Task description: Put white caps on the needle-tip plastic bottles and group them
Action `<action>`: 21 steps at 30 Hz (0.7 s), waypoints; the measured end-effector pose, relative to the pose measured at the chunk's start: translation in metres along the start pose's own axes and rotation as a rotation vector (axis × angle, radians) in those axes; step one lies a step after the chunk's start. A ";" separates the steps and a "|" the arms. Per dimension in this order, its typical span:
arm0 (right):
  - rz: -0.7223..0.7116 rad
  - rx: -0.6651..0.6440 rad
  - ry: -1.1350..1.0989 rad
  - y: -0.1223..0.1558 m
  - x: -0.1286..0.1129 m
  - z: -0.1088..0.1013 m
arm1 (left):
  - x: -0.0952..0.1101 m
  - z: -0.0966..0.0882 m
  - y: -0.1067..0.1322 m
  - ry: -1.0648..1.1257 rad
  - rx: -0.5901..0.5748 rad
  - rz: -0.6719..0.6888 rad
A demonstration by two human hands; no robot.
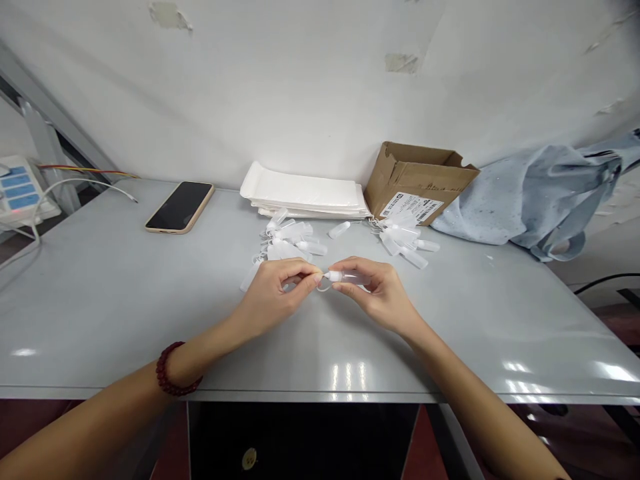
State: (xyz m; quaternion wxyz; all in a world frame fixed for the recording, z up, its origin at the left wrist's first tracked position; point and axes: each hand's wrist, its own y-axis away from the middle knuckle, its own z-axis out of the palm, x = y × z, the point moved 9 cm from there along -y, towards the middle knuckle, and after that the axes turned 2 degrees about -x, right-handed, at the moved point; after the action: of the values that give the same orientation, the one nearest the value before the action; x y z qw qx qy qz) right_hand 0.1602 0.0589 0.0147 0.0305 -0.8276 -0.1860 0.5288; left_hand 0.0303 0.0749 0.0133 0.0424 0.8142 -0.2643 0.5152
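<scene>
In my right hand lies a small clear squeeze bottle with a white top and a thin nozzle, held sideways with the nozzle toward the left. Thumb and fingers of my left hand are pinched together at the nozzle's tip. A thin white loop hangs between the two hands; what the left fingertips grip is hidden. Just behind the left hand is a pile of similar small bottles. Another cluster of bottles sits behind the right hand, and a single bottle lies between the piles.
A stack of white paper sleeves rests against the wall beside an open cardboard box. Light blue cloth lies at the right. A phone and a white cable are on the left of the grey table.
</scene>
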 end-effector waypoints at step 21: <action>-0.002 0.012 0.008 -0.001 -0.003 -0.005 | 0.005 -0.007 0.000 -0.057 0.038 -0.020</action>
State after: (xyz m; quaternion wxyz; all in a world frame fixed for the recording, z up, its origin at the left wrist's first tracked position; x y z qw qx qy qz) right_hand 0.1638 0.0595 0.0196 0.0367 -0.8293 -0.1833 0.5267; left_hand 0.0264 0.0756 0.0214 0.0245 0.8318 -0.2475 0.4962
